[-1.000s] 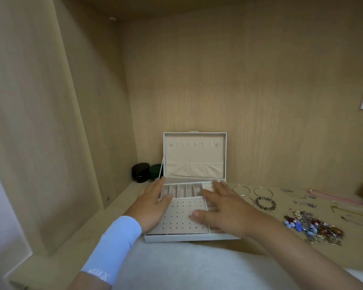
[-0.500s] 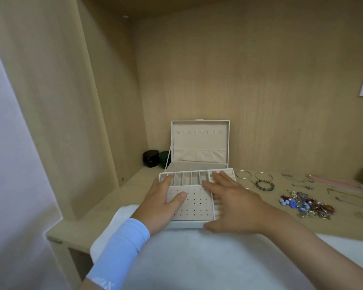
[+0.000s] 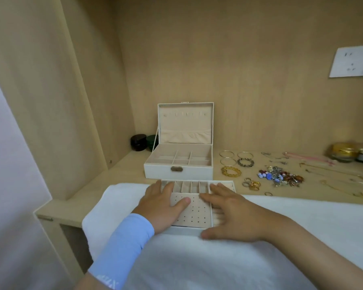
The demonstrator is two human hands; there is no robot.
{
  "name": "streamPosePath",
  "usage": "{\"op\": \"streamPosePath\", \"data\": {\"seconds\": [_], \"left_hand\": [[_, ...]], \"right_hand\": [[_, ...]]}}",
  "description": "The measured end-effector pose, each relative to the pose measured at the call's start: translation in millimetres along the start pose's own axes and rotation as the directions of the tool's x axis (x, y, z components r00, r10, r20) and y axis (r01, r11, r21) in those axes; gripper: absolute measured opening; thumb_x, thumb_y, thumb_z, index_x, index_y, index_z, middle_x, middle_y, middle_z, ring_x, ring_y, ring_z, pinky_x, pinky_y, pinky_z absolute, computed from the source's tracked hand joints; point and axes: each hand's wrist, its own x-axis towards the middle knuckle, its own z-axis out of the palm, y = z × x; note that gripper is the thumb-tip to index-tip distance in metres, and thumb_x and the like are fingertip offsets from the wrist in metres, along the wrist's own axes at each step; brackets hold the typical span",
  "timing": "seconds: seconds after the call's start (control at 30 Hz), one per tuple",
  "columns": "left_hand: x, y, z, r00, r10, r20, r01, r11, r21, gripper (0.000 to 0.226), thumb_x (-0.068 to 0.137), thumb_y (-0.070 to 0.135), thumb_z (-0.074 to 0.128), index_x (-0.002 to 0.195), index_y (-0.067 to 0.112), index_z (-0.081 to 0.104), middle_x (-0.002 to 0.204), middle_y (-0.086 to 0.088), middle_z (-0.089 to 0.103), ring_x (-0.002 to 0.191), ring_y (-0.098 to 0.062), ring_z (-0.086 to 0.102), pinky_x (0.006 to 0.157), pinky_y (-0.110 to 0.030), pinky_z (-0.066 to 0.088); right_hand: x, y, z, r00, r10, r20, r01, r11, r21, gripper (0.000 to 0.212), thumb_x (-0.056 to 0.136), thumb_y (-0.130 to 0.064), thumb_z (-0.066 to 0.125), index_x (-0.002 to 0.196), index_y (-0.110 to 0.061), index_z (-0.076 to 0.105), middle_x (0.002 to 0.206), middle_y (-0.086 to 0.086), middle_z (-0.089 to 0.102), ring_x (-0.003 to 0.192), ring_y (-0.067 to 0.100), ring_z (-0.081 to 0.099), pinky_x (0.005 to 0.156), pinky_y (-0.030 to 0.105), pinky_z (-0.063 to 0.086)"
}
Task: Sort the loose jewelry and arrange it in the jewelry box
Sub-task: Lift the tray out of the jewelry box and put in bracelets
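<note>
The tray (image 3: 194, 214) – the shallow insert with the dotted earring panel and a row of narrow slots – lay on the white cloth (image 3: 260, 258), just in front of the jewelry box (image 3: 178, 174) and apart from it. A second before, it had sat in the top of the box; half a second before, it was partway out towards the person and hid the base. With the tray out, the box's lower compartments stood in plain sight, with the lid (image 3: 184, 122) upright behind them and the brass clasp on the front wall.

The left hand (image 3: 161, 208), in a blue sleeve (image 3: 124, 243), rested on the tray's left side, fingers straight along the edge and thumb flat on the dotted panel. The right hand (image 3: 233, 214) lay spread over the right side, fingers straight and fanned, thumb down at the tray's front edge on the cloth. Neither hand curled round anything.

The loose jewelry was on the shelf (image 3: 122, 174) to the right of the box, as before: thin bangles (image 3: 226, 154), a dark bead bracelet (image 3: 245, 162), an amber bracelet (image 3: 231, 171), a few rings (image 3: 252, 184), a mixed heap (image 3: 281, 177) of beads and charms, and fine chains (image 3: 333, 170) farther right. Two small dark cases (image 3: 138, 142) stood left of the box.
</note>
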Motion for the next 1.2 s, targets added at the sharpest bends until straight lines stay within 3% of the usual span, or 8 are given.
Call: {"op": "streamPosePath", "data": {"seconds": [0.2,0.3,0.37,0.6,0.7,0.93,1.07,1.2], "left_hand": [[39,43,-12,0.975,0.217,-0.038,-0.215,0.976,0.042,0.065,0.098,0.059,0.037,0.154,0.029,0.024,0.163,0.004,0.013,0.149,-0.012,0.001,0.12,-0.034,0.01],[71,71,-13,0.94,0.339,-0.024,-0.335,0.936,0.108,0.054,0.101,0.049,0.038,0.15,0.028,0.034,0.159,0.002,0.026,0.146,-0.015,0.013,0.118,-0.033,0.015],[94,86,-13,0.933,0.36,0.002,-0.357,0.924,0.137,0.049,0.102,0.045,0.038,0.148,0.028,0.038,0.155,0.002,0.032,0.144,-0.018,0.017,0.116,-0.034,0.019],[162,113,-7,0.928,0.34,0.151,-0.369,0.89,0.268,0.046,0.1,0.039,0.043,0.144,0.028,0.045,0.153,-0.004,0.036,0.144,-0.024,0.02,0.115,-0.04,0.024],[178,113,-5,0.918,0.363,0.16,-0.395,0.878,0.272,0.043,0.098,0.039,0.048,0.14,0.028,0.05,0.151,-0.002,0.038,0.142,-0.023,0.022,0.115,-0.039,0.025],[206,107,-7,0.869,0.491,0.063,-0.493,0.869,0.034,0.036,0.083,0.046,0.068,0.118,0.037,0.063,0.126,0.006,0.055,0.125,-0.015,0.04,0.108,-0.033,0.034],[215,102,-26,0.901,0.429,-0.063,-0.428,0.859,-0.281,0.009,0.085,0.026,0.074,0.087,0.025,0.065,0.089,0.0,0.068,0.087,-0.016,0.064,0.091,-0.032,0.051],[217,80,-46,0.923,0.365,-0.118,-0.377,0.804,-0.46,0.008,0.085,0.015,0.073,0.087,0.021,0.068,0.081,-0.007,0.071,0.078,-0.021,0.068,0.089,-0.043,0.056]], "right_hand": [[21,31,-45,0.98,0.052,-0.192,-0.044,0.998,0.042,0.061,0.097,-0.057,0.052,0.151,-0.031,0.04,0.158,-0.007,0.037,0.146,0.012,0.032,0.117,0.025,0.025],[50,72,-64,0.954,0.132,-0.268,-0.162,0.982,-0.093,0.037,0.103,-0.026,0.047,0.139,-0.025,0.057,0.144,0.001,0.056,0.133,0.021,0.05,0.109,0.034,0.039],[66,96,-71,0.949,0.205,-0.24,-0.243,0.959,-0.143,0.035,0.099,-0.023,0.046,0.127,-0.028,0.066,0.133,0.001,0.064,0.122,0.025,0.057,0.102,0.04,0.046],[102,129,-69,0.971,0.19,-0.148,-0.223,0.941,-0.256,0.023,0.085,-0.042,0.065,0.106,-0.039,0.076,0.105,-0.008,0.068,0.102,0.017,0.061,0.079,0.026,0.045],[109,135,-65,0.982,0.132,-0.135,-0.161,0.958,-0.237,0.016,0.082,-0.036,0.073,0.097,-0.036,0.078,0.087,-0.018,0.052,0.101,0.014,0.059,0.075,0.023,0.038],[120,129,-92,0.955,0.08,-0.285,-0.088,0.996,-0.016,0.007,0.093,-0.028,0.065,0.096,-0.022,0.067,0.099,-0.005,0.065,0.09,0.014,0.06,0.085,0.034,0.051],[135,114,-111,0.92,0.055,-0.388,-0.016,0.994,0.104,0.008,0.095,-0.021,0.065,0.101,-0.016,0.066,0.094,0.0,0.069,0.072,0.005,0.059,0.065,0.015,0.047],[157,98,-117,0.888,0.061,-0.457,0.051,0.972,0.228,0.004,0.094,-0.019,0.068,0.092,-0.023,0.067,0.09,-0.004,0.07,0.074,0.007,0.066,0.06,0.01,0.042]]}}
